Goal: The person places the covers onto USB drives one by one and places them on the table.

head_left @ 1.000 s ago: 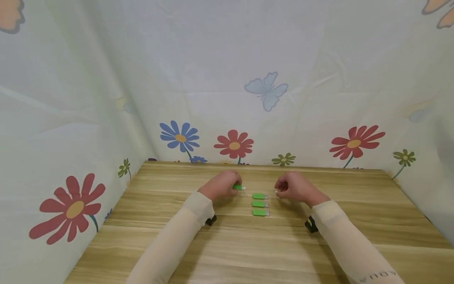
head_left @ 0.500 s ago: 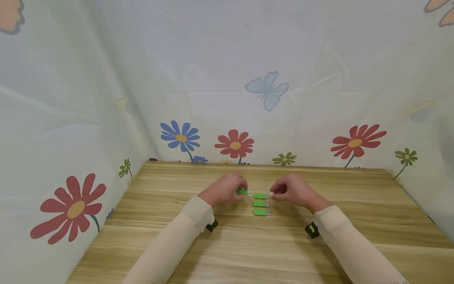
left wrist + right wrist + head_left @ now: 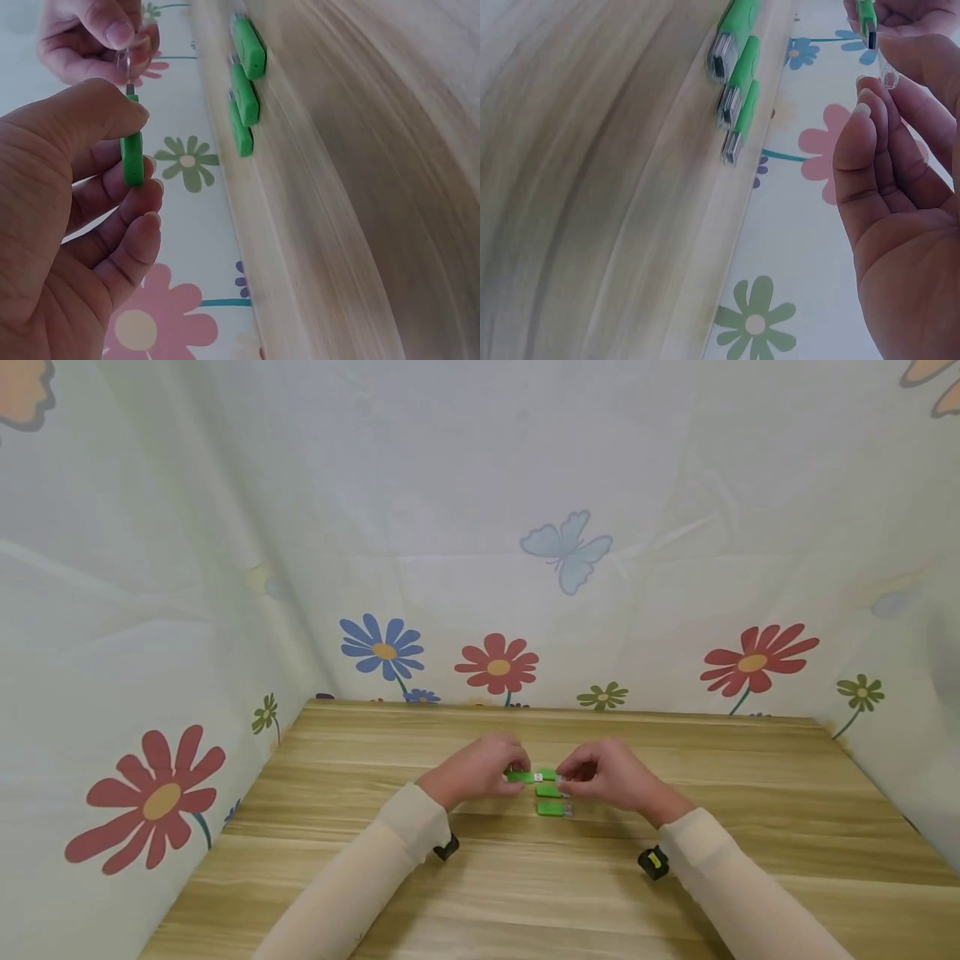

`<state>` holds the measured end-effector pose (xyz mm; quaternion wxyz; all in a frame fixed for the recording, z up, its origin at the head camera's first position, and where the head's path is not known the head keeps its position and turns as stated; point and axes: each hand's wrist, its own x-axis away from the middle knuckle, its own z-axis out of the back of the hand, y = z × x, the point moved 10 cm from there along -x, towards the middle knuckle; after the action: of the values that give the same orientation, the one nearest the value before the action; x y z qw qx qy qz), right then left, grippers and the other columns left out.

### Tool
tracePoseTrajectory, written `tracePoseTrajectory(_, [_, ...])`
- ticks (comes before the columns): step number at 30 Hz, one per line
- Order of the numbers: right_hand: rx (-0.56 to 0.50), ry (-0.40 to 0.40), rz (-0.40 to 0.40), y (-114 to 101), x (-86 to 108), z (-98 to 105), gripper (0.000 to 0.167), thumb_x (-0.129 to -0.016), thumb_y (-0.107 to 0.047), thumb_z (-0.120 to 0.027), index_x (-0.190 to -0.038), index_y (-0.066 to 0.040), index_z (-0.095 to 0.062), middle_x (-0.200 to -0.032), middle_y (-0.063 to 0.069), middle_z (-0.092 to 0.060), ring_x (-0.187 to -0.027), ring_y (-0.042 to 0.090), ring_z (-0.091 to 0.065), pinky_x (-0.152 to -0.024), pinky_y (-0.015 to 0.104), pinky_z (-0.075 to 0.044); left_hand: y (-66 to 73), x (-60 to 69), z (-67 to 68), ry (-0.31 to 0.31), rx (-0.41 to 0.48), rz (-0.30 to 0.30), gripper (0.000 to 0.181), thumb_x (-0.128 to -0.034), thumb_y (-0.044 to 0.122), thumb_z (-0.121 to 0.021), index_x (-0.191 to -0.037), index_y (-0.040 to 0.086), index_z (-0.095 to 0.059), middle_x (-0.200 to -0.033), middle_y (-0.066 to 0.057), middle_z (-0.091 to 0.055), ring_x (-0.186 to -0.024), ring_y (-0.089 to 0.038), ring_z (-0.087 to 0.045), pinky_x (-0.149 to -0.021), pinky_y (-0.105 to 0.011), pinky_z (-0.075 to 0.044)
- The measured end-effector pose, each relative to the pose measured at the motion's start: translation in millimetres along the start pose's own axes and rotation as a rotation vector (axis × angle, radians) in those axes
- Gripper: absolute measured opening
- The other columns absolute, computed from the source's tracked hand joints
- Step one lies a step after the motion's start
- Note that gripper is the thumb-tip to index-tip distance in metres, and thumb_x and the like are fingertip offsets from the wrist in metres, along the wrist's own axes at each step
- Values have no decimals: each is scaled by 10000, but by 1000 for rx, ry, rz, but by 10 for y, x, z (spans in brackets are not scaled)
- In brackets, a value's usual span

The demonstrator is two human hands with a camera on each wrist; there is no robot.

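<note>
My left hand (image 3: pixel 478 770) pinches a green USB flash drive (image 3: pixel 133 159) between thumb and fingers, its bare metal plug pointing right. My right hand (image 3: pixel 613 778) pinches a small clear cap (image 3: pixel 889 77) between thumb and forefinger. In the right wrist view, the cap is just short of the plug, the two apart. Both hands hover over the table. Below them, three more green USB flash drives (image 3: pixel 550 809) lie in a parallel column, clear caps over their plugs. In the head view, the hands partly cover the farther ones.
The wood-grain table (image 3: pixel 480 877) runs back to a pale curtain (image 3: pixel 420 527) printed with flowers and butterflies, which also hangs along the sides. A black strap device (image 3: pixel 654 862) sits at the right wrist, and a similar one (image 3: pixel 447 847) at the left.
Both hands have moved towards each other and slightly nearer to me. The held flash drive has shifted right and the cap left, narrowing the gap. The drives on the table stay put.
</note>
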<state>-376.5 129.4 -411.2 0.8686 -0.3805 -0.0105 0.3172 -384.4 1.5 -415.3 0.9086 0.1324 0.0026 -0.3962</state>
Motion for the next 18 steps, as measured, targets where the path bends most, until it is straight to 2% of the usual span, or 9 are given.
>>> tracePoseTrajectory(10, [-25,2,20,-71,-7,-62,128,-848,-198,-846,-952,-131,-813,-876,-37,-765,-714,80,-642,-660,262,-567,150,38,44,6,23,-48,166,-907,226,-783,-1044,136,-756,-956,52,-649,-838,-69,-568,-818,-178,-528])
tracePoseTrajectory(18, [-39,-1,13,-72,-1,-70,132,-845,-207,-849,-948,-135,-811,-866,-28,-764,-694,95,-630,-637,266,-558,177,63,65,3,60,-39,185,-904,224,-791,-1054,123,-756,-973,39,-663,-847,-61,-586,-823,-167,-534])
